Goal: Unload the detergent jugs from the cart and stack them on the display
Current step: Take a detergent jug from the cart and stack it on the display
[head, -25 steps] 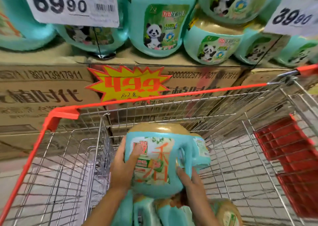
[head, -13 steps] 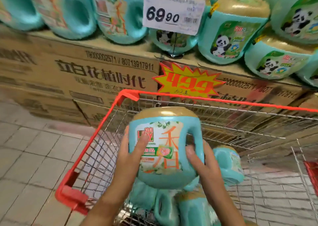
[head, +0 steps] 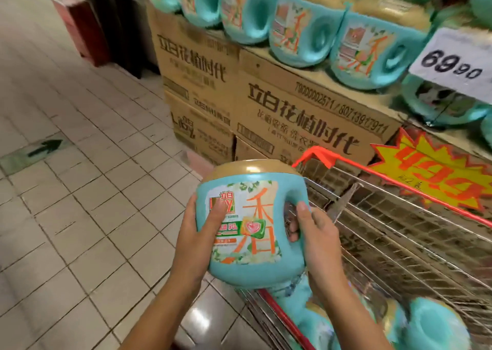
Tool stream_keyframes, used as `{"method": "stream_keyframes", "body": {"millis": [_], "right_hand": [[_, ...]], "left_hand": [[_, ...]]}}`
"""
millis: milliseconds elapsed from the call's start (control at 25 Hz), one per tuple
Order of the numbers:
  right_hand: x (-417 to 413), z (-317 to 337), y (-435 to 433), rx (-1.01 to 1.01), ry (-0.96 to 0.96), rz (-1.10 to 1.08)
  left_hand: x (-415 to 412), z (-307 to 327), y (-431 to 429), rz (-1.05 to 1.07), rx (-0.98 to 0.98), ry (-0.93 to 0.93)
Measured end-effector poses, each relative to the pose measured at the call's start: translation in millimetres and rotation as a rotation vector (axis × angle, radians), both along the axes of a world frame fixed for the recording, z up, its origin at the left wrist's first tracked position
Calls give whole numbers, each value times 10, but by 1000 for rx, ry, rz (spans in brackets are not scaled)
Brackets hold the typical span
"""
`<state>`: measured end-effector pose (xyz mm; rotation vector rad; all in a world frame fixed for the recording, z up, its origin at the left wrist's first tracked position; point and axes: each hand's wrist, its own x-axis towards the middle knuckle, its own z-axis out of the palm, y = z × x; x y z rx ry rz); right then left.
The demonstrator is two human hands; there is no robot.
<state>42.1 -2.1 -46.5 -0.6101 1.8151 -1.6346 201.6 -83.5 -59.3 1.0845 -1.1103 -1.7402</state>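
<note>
At the cart's (head: 314, 155) left edge, left hand (head: 197, 239) clasps the jug (head: 253, 232), right hand (head: 318, 239) grips its handle (head: 297, 191); probably heavy, it could slip.

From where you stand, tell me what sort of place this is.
Most likely a supermarket aisle: a 69.90 price tag, rows of detergent jugs on stacked cartons, and a red-rimmed wire shopping cart.

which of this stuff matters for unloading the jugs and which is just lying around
Part of the job:
held detergent jug, gripped by left hand and right hand
shopping cart
jugs in the cart
display jugs on cardboard cases

Just around:
69.90 price sign
starburst promo sign
green floor arrow
</note>
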Motion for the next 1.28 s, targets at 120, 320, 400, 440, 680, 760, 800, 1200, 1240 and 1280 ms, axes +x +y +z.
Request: {"method": "stream_keyframes", "body": {"millis": [120,320,400,440,680,760,800,1200,1240,1280], "right_hand": [[414,-16,-486,-30,-14,7],[1121,-78,-1233,-59,-93,-51],[1274,-94,-1452,-35,-85,-84],[1312,-86,-1541,-28,-80,-98],[1092,-4,-2265,-34,-116,-220],[905,60,-2570,-69,-120,-256],[804,97,-2716,-90,-115,-279],[-230,1003,-3643,-228,183,-547],[-322,1095,-3714,-241,206,-565],[-412,1187,-3787,-264,219,-582]], "left_hand": [[438,2,-422,-12,3,-3],[1106,119,-1250,-65,-15,-53],[1239,130,-1537,-99,-7,-73],[1261,128,-1653,-111,-1,-75],[928,138,-2472,-189,27,-27],[694,198,-2823,-221,9,-13],[575,247,-2992,-242,-13,-8],[-755,1171,-4226,-511,-304,185],[-855,1259,-4315,-544,-338,207],[-953,1360,-4410,-579,-382,228]]}}
